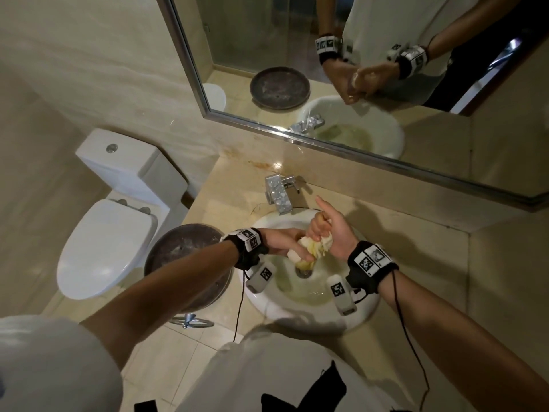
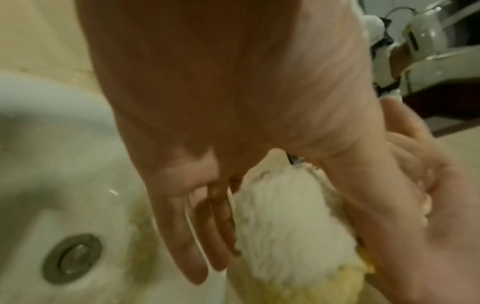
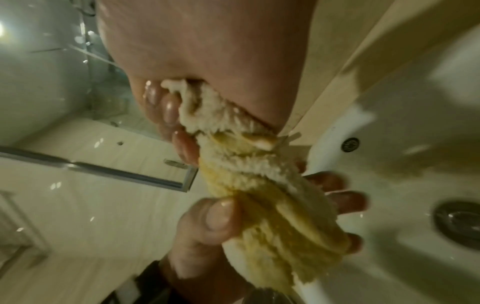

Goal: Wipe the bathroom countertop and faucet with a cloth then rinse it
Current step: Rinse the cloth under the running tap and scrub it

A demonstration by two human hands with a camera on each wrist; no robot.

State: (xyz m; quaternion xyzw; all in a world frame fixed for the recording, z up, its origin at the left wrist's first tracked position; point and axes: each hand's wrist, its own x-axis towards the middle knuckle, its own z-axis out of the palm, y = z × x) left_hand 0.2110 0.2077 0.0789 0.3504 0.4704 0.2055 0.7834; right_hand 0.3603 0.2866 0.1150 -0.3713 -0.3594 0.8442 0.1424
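Above the white sink (image 1: 300, 318), near of the faucet (image 1: 278, 194), 2 hands wring a twisted yellow-white cloth (image 1: 309, 251), the right hand (image 1: 332, 230) gripping its far end, the left hand (image 1: 286, 242) seemingly clenching its near end.

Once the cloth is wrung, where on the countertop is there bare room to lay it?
Bare countertop lies right of the sink, below the mirror. Left is crowded: the dark round tray. Both hands wring the cloth.
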